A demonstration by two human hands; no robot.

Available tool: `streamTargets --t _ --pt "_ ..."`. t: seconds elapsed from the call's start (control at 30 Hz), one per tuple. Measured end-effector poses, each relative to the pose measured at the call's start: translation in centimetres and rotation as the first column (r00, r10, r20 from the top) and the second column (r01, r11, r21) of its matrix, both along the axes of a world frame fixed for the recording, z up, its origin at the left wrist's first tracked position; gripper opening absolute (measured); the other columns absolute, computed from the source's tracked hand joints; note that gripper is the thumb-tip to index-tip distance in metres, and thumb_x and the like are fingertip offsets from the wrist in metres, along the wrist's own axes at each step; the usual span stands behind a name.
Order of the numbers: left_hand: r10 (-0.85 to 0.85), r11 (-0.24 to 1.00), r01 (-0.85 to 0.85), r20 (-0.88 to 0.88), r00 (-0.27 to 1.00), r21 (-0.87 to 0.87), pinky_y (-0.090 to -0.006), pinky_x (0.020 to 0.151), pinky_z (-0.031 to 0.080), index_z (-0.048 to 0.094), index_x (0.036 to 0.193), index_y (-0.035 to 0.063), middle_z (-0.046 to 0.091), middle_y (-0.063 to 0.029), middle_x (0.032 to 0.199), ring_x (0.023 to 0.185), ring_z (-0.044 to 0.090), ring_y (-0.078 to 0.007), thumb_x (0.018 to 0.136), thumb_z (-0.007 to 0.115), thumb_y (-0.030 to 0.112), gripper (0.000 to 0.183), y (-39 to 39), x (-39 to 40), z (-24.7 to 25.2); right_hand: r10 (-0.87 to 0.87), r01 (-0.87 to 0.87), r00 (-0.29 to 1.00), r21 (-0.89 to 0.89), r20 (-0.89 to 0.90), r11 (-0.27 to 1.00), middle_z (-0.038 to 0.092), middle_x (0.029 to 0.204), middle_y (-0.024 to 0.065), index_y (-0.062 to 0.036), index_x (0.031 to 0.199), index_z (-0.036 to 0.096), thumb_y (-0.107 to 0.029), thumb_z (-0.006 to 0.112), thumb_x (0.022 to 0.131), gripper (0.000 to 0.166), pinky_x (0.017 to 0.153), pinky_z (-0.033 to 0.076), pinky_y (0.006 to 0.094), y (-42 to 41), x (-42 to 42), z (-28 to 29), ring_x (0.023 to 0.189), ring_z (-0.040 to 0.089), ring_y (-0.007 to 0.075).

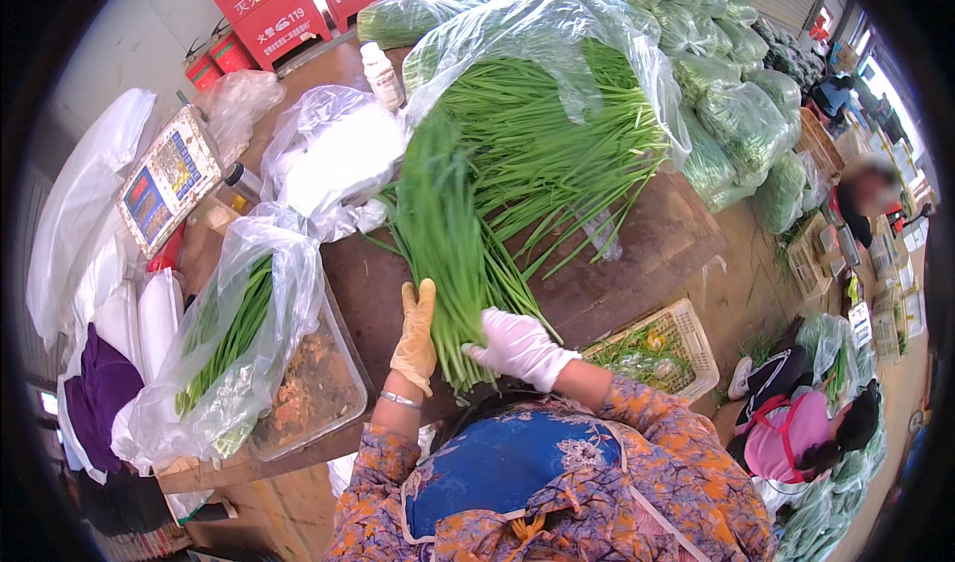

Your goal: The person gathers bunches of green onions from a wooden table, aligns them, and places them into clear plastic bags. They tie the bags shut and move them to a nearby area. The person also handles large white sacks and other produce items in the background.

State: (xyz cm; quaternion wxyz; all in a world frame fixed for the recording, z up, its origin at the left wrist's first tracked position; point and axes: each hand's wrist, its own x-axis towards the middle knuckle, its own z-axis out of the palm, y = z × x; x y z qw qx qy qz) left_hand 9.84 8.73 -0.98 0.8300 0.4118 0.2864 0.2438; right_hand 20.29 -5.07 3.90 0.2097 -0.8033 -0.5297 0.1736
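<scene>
A thick bundle of long green stems, likely garlic chives (448, 226), stands between my hands, its upper part blurred. My left hand (415, 334), in a yellowish glove, holds the bundle's left side near the pale cut ends. My right hand (522, 347), in a white glove, grips the right side at about the same height. Some fingers of both hands are hidden. A few more stems (515, 278) lie on the brown table (597, 278) just behind my right hand. Beyond, a large heap of loose stems (537, 129) lies in an open clear plastic bag (477, 32).
On the left, a bag of stems (231, 331) rests on a scale's metal tray (313, 383), near the scale display (170, 181). A white bottle (382, 77) stands behind. A crate (701, 353) is at right. Filled bags (746, 122) are stacked beyond; people (791, 435) are at right.
</scene>
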Motion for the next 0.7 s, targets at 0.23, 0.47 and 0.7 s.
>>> streamTargets --t 0.23,0.47,0.7 --pt "0.065 0.987 -0.032 -0.205 0.977 0.160 -0.0331 0.090 0.048 0.033 0.136 0.0103 0.058 -0.0052 0.117 0.103 0.058 -0.0182 0.081 0.073 0.006 0.069 0.0 0.9 2.7 0.165 -0.162 0.985 -0.064 0.046 0.985 0.062 0.078 0.0236 0.0047 0.087 0.057 -0.052 0.064 0.078 0.058 0.060 0.052 0.0430 0.9 -0.6 3.1 0.069 0.064 0.0381" --pt "0.036 0.993 -0.015 -0.186 0.982 0.115 -0.0311 0.084 0.051 0.043 0.125 0.0049 0.061 -0.0065 0.111 0.095 0.061 -0.0173 0.078 0.075 0.005 0.057 1.0 0.7 1.3 -0.376 0.482 0.769 0.082 -0.516 0.873 0.065 0.092 0.0175 0.0058 0.111 0.057 -0.045 0.060 0.087 0.057 0.079 0.049 0.0334 -5.4 8.2 -2.5 0.086 0.062 0.0216" --pt "-0.032 0.999 0.027 -0.118 0.992 -0.047 -0.0336 0.078 0.054 0.054 0.120 0.0053 0.064 -0.0057 0.107 0.090 0.064 -0.0187 0.085 0.069 0.013 0.039 0.8 -0.1 3.2 -0.272 0.337 0.216 -0.189 -0.938 0.922 0.062 0.107 0.0116 0.0033 0.120 0.054 -0.058 0.060 0.083 0.072 0.085 0.048 0.0335 -2.3 5.5 -6.2 0.093 0.060 0.0208"
